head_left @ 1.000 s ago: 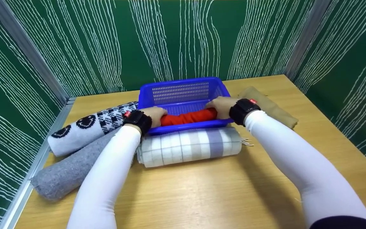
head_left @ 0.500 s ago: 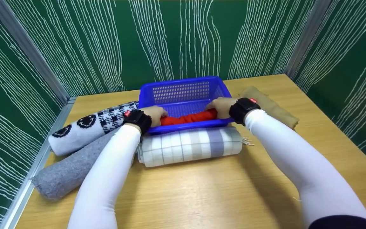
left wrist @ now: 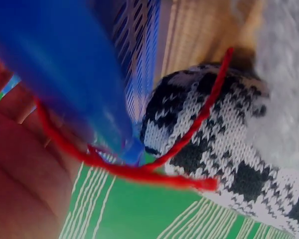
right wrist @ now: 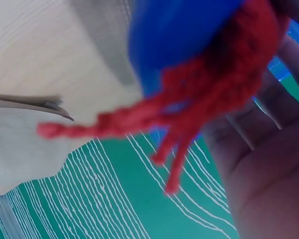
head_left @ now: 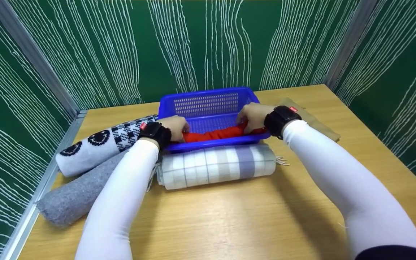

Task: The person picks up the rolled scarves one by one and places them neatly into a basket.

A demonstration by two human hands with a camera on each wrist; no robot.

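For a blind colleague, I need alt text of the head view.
Both hands, left hand and right hand, hold a rolled red scarf in a blue basket on a wooden table. A checked roll lies before it.

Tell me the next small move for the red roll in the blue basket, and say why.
Probably ease both hands off and draw them back. The red roll already lies inside the blue basket along its near wall, with the left hand and right hand gripping its ends. Red fringe hangs over the rim, so tucking it in as the hands leave seems sensible.
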